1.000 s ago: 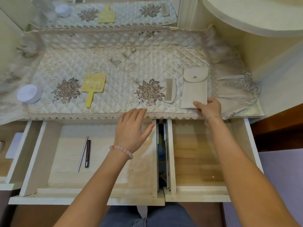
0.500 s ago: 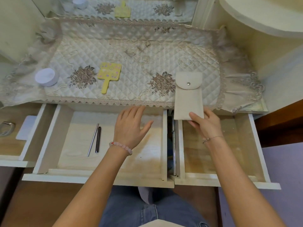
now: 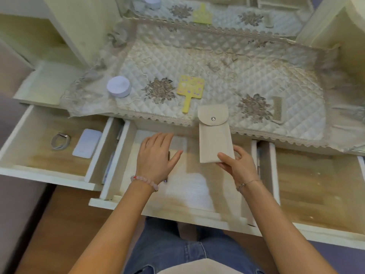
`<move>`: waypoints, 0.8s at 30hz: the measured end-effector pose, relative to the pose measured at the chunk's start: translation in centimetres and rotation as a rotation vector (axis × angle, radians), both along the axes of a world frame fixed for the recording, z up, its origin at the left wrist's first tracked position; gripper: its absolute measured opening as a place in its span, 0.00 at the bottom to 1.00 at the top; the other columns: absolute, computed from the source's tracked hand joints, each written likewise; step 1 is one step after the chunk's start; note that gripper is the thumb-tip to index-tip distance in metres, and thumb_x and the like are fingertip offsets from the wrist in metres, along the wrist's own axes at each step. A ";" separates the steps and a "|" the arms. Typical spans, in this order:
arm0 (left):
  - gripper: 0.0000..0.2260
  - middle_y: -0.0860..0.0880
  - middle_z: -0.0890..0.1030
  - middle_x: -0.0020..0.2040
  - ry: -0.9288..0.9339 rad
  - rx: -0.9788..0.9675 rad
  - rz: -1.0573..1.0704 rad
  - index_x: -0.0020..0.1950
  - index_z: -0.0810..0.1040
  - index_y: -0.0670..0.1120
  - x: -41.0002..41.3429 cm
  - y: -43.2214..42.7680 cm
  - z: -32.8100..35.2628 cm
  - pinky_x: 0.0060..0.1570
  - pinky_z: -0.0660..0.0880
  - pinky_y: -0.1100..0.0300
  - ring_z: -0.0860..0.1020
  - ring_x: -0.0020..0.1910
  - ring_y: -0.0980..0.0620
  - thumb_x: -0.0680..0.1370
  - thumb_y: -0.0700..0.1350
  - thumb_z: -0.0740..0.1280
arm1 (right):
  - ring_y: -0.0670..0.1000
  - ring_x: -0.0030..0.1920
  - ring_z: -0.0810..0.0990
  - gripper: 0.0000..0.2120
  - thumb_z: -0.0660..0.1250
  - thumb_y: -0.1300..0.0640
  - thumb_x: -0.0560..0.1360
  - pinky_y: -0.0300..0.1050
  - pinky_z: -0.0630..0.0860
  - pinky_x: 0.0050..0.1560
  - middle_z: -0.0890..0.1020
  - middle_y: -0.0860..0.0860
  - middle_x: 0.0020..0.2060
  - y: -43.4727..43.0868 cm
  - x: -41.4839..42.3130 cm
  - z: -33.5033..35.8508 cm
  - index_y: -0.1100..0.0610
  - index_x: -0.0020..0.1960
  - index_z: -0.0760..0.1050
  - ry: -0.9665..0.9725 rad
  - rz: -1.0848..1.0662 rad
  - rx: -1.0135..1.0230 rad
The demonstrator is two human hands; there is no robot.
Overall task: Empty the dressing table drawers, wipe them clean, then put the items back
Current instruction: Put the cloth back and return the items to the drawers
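Fingers [image 3: 224,156] of the right hand [image 3: 238,168] pinch the bottom edge of the beige pouch [image 3: 214,139], thumb on the front face and the other fingers curled behind it. The pouch hangs in the air over the back of the middle drawer [image 3: 177,211]. Its flap end points away from the person and overlaps the lace border of the quilted cloth [image 3: 237,72], just beside the handle of the yellow hand mirror [image 3: 190,89].

The left hand [image 3: 156,159] lies palm down over the same drawer, fingers straight and close together with the thumb spread wide. Whether it touches the drawer floor I cannot tell.

The pouch looks like soft woven fabric — light, matte and not slippery. It keeps flat and straight though held by one end only, so it is either fairly stiff or has something slim inside. The pictures do not show which. The snap on the flap is fastened, so nothing should slide out when it tilts.

A pinch at the bottom edge is enough to carry it. For laying it flat in a drawer, a hold across the long sides near the middle would probably give better control — and with the contents unknown, it seems wiser to set it down than to drop it.
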State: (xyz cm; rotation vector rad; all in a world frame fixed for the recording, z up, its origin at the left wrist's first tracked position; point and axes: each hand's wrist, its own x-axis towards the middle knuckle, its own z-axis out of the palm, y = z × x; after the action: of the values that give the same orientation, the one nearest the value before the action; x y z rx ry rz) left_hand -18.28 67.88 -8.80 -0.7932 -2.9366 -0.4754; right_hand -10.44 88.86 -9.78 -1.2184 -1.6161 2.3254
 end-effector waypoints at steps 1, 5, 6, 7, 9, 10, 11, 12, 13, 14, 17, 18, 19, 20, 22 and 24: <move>0.21 0.44 0.79 0.57 -0.009 0.006 0.005 0.62 0.75 0.42 -0.8 -1.6 0.0 0.57 0.71 0.49 0.76 0.58 0.44 0.75 0.55 0.65 | 0.51 0.42 0.84 0.18 0.71 0.69 0.69 0.38 0.80 0.38 0.82 0.57 0.46 -1.6 -0.8 -0.1 0.59 0.57 0.72 -0.005 0.003 -0.011; 0.22 0.45 0.78 0.59 -0.030 -0.022 -0.006 0.64 0.73 0.43 -4.3 -7.1 -0.5 0.60 0.68 0.51 0.75 0.60 0.45 0.76 0.56 0.63 | 0.52 0.44 0.83 0.19 0.71 0.69 0.69 0.37 0.80 0.38 0.82 0.59 0.47 -7.1 -4.1 -0.3 0.61 0.58 0.72 -0.003 -0.001 -0.032; 0.22 0.45 0.78 0.59 -0.030 -0.023 -0.006 0.64 0.73 0.43 -5.0 -8.2 -0.6 0.60 0.68 0.50 0.75 0.60 0.46 0.76 0.56 0.63 | 0.52 0.44 0.83 0.19 0.71 0.69 0.69 0.37 0.80 0.38 0.82 0.59 0.47 -8.2 -4.7 -0.4 0.61 0.58 0.72 -0.002 -0.004 -0.034; 0.22 0.45 0.79 0.58 -0.021 -0.017 -0.007 0.63 0.74 0.42 -5.6 -9.2 -0.7 0.60 0.69 0.50 0.75 0.59 0.45 0.76 0.55 0.63 | 0.52 0.45 0.83 0.19 0.71 0.69 0.69 0.38 0.80 0.38 0.82 0.58 0.47 -9.2 -5.3 -0.6 0.60 0.58 0.72 0.000 -0.010 -0.039; 0.21 0.44 0.80 0.55 0.004 0.002 -0.002 0.61 0.75 0.41 -6.6 -10.9 -0.8 0.57 0.71 0.50 0.77 0.57 0.45 0.75 0.55 0.64 | 0.52 0.44 0.83 0.18 0.71 0.68 0.69 0.38 0.80 0.38 0.82 0.58 0.46 -11.0 -6.4 -0.8 0.60 0.57 0.72 -0.001 -0.020 -0.042; 0.21 0.44 0.80 0.55 0.011 0.010 0.003 0.60 0.76 0.41 -7.1 -11.7 -0.9 0.56 0.72 0.50 0.77 0.56 0.45 0.75 0.55 0.64 | 0.51 0.44 0.83 0.18 0.71 0.68 0.69 0.38 0.80 0.38 0.82 0.57 0.46 -11.7 -6.8 -1.0 0.60 0.57 0.73 -0.001 -0.023 -0.041; 0.21 0.44 0.80 0.55 0.008 0.015 0.007 0.60 0.76 0.41 -7.7 -12.4 -1.1 0.56 0.72 0.50 0.77 0.56 0.44 0.75 0.55 0.64 | 0.50 0.43 0.84 0.18 0.71 0.68 0.69 0.38 0.80 0.38 0.82 0.57 0.46 -12.4 -7.2 -1.1 0.60 0.57 0.73 0.000 -0.028 -0.042; 0.21 0.44 0.80 0.56 -0.005 0.021 0.013 0.61 0.75 0.42 -8.4 -13.1 -1.2 0.56 0.71 0.50 0.77 0.57 0.44 0.75 0.55 0.64 | 0.50 0.42 0.84 0.18 0.71 0.68 0.69 0.38 0.80 0.38 0.82 0.56 0.46 -12.9 -7.5 -1.3 0.60 0.57 0.73 -0.002 -0.035 -0.046; 0.21 0.44 0.80 0.57 -0.026 0.030 0.022 0.62 0.75 0.42 -9.2 -13.6 -1.4 0.57 0.70 0.50 0.76 0.58 0.44 0.76 0.54 0.64 | 0.50 0.42 0.84 0.18 0.71 0.68 0.69 0.38 0.80 0.38 0.82 0.56 0.46 -13.4 -7.8 -1.5 0.59 0.57 0.73 -0.007 -0.044 -0.050; 0.20 0.44 0.79 0.58 -0.048 0.049 0.038 0.63 0.74 0.43 -10.1 -14.0 -1.5 0.57 0.69 0.51 0.76 0.58 0.45 0.76 0.54 0.64 | 0.50 0.43 0.84 0.18 0.71 0.68 0.69 0.39 0.80 0.39 0.82 0.55 0.46 -13.7 -8.1 -1.7 0.59 0.56 0.73 -0.013 -0.052 -0.055; 0.20 0.45 0.78 0.60 -0.096 0.153 0.126 0.65 0.72 0.43 -13.4 -14.9 -1.6 0.58 0.68 0.53 0.74 0.60 0.45 0.77 0.52 0.65 | 0.51 0.45 0.83 0.16 0.71 0.68 0.69 0.39 0.81 0.39 0.82 0.54 0.47 -14.4 -8.7 -2.1 0.58 0.54 0.74 -0.027 -0.069 -0.049; 0.21 0.45 0.77 0.62 -0.115 0.182 0.161 0.65 0.71 0.44 -14.7 -15.1 -1.5 0.58 0.67 0.53 0.73 0.61 0.45 0.77 0.53 0.64 | 0.51 0.45 0.83 0.17 0.71 0.68 0.69 0.39 0.81 0.39 0.82 0.54 0.47 -14.6 -8.9 -2.1 0.58 0.56 0.74 -0.033 -0.075 -0.044; 0.21 0.45 0.75 0.63 -0.137 0.204 0.194 0.66 0.70 0.44 -16.0 -15.2 -1.6 0.59 0.67 0.53 0.72 0.62 0.46 0.77 0.53 0.64 | 0.51 0.45 0.83 0.18 0.71 0.68 0.69 0.39 0.81 0.39 0.82 0.54 0.47 -14.7 -9.1 -2.1 0.59 0.57 0.73 -0.038 -0.083 -0.040; 0.22 0.45 0.74 0.65 -0.161 0.225 0.228 0.67 0.69 0.44 -17.3 -15.2 -1.6 0.59 0.67 0.53 0.71 0.63 0.46 0.77 0.53 0.63 | 0.51 0.45 0.83 0.18 0.71 0.68 0.69 0.39 0.81 0.39 0.82 0.54 0.47 -14.7 -9.3 -2.0 0.60 0.58 0.73 -0.040 -0.090 -0.038; 0.25 0.44 0.72 0.67 -0.221 0.289 0.287 0.69 0.66 0.44 -19.9 -15.1 -1.8 0.60 0.68 0.51 0.70 0.65 0.45 0.76 0.54 0.65 | 0.51 0.46 0.83 0.18 0.71 0.68 0.69 0.39 0.81 0.39 0.82 0.56 0.48 -14.8 -9.6 -1.8 0.61 0.58 0.73 -0.033 -0.104 -0.037; 0.29 0.44 0.69 0.69 -0.290 0.370 0.330 0.71 0.63 0.43 -22.2 -14.5 -2.2 0.62 0.68 0.50 0.68 0.66 0.45 0.74 0.54 0.67 | 0.52 0.46 0.83 0.18 0.71 0.69 0.69 0.39 0.81 0.38 0.82 0.56 0.48 -14.9 -9.9 -1.5 0.61 0.57 0.73 -0.029 -0.118 -0.034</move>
State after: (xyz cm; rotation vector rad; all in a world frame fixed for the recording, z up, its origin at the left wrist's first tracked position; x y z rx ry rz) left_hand -40.48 53.33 -10.95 -0.2058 -2.9954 -1.1358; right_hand -20.29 73.99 -11.26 -1.3217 -1.4757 2.2828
